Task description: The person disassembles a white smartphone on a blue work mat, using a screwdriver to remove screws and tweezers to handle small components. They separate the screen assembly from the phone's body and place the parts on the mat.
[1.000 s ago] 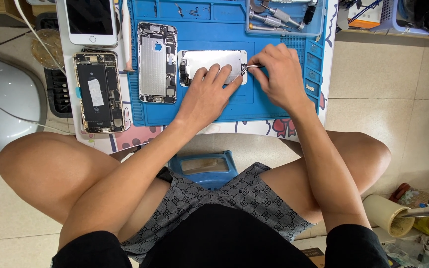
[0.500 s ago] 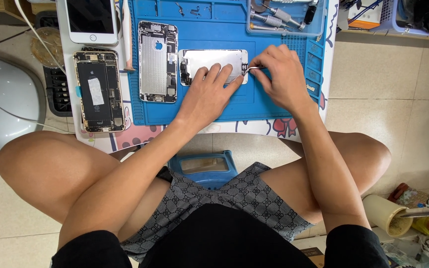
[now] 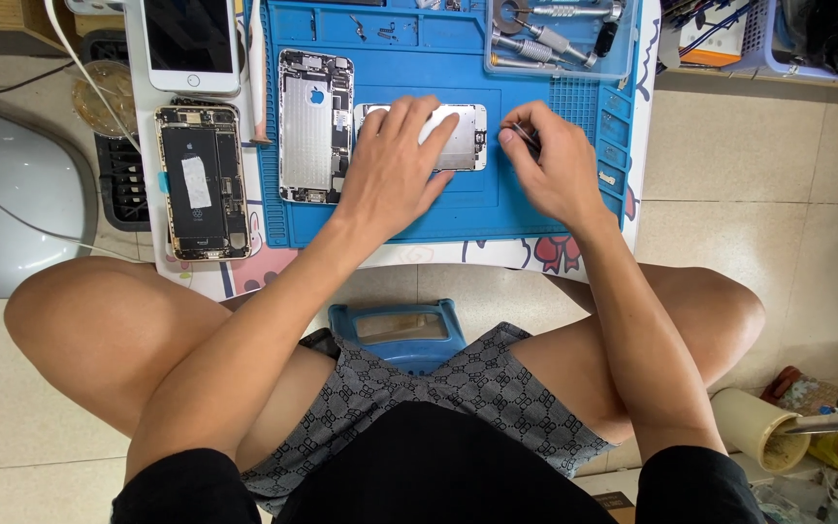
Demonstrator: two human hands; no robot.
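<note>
Pressing down flat, your left hand (image 3: 395,170) covers most of the screen panel (image 3: 463,136) on the blue mat (image 3: 458,209), so only the panel's right end and a strip by your fingertips show. Its grip is spread open, fingers apart, palm on the panel.

Your right hand (image 3: 555,165) sits just right of the panel, its grip pinched together on thin tweezers (image 3: 526,136); their tips are too small to make out, and you cannot tell whether they touch the panel's edge.

Three more phones are in view: an opened shell (image 3: 314,126) on the mat beside your left hand, an opened phone (image 3: 201,180) with a dark battery off the mat to the left, and a white phone (image 3: 191,44) above it, cut off at the top.

One clear tray (image 3: 560,39) of tools sits at the mat's top right, also cut off; its tools overlap too much to count.

The bench (image 3: 390,257) edge shows below the mat, and a blue stool (image 3: 400,335) peeks out between your knees.
</note>
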